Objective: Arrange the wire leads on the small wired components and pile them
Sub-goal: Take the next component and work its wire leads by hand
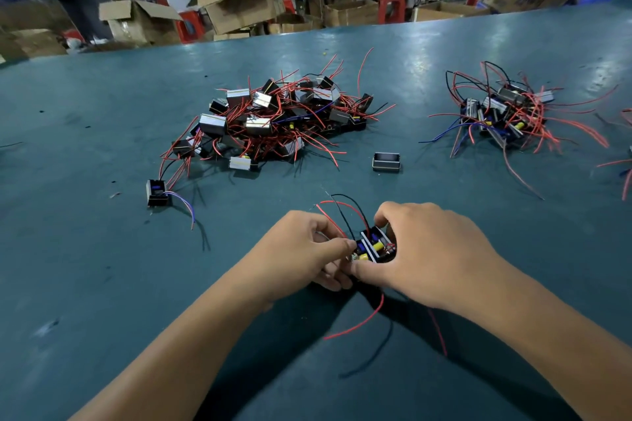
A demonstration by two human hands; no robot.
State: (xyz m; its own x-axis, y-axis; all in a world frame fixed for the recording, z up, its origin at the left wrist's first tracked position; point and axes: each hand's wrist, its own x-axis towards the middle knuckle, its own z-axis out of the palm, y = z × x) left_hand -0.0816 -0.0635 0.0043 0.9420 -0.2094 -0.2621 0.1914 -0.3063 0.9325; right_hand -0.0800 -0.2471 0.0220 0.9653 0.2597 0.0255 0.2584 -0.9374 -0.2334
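Note:
Two small black wired components (373,245) with yellow and blue parts sit side by side between my hands, near the table's front middle. My left hand (301,249) pinches them from the left with curled fingers. My right hand (424,249) curls round them from the right, thumb underneath. Red and black leads (342,207) stick up behind the hands, and others trail toward me. A large tangled pile of components (273,120) lies at centre left. A smaller pile (506,113) lies at the right.
A lone black component (157,192) with purple leads lies at the left. An empty black casing (386,161) sits between the piles. The green table (102,284) stretches wide. Cardboard boxes (239,0) and seated people are beyond its far edge.

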